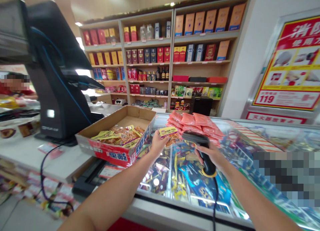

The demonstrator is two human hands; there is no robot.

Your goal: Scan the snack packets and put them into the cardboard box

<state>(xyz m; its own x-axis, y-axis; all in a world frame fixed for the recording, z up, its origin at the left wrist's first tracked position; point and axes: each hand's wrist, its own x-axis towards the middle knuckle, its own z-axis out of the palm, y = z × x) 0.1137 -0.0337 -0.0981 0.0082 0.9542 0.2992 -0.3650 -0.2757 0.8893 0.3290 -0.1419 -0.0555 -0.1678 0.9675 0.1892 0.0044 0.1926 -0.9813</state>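
My left hand (pixel 158 142) is closed on the near edge of a snack packet (pixel 170 133), a clear bag with a yellow label and brown strips inside. In my right hand (pixel 212 154) is a black barcode scanner (pixel 203 147), gripped by its handle, its head toward the packet and its cable hanging down. Left of my left hand stands an open cardboard box (pixel 107 151) with several similar yellow-labelled packets (pixel 122 136) lying in it. Just beyond both hands, pink packets (pixel 195 121) are piled on the glass top.
A glass-topped freezer (pixel 172 177) with packaged goods lies under my hands. A black till with screens (pixel 62 81) rises at the left on a white counter (pixel 27 151). Behind are shelves (pixel 150 44) of boxes and bottles. Another person (pixel 17 84) is at far left.
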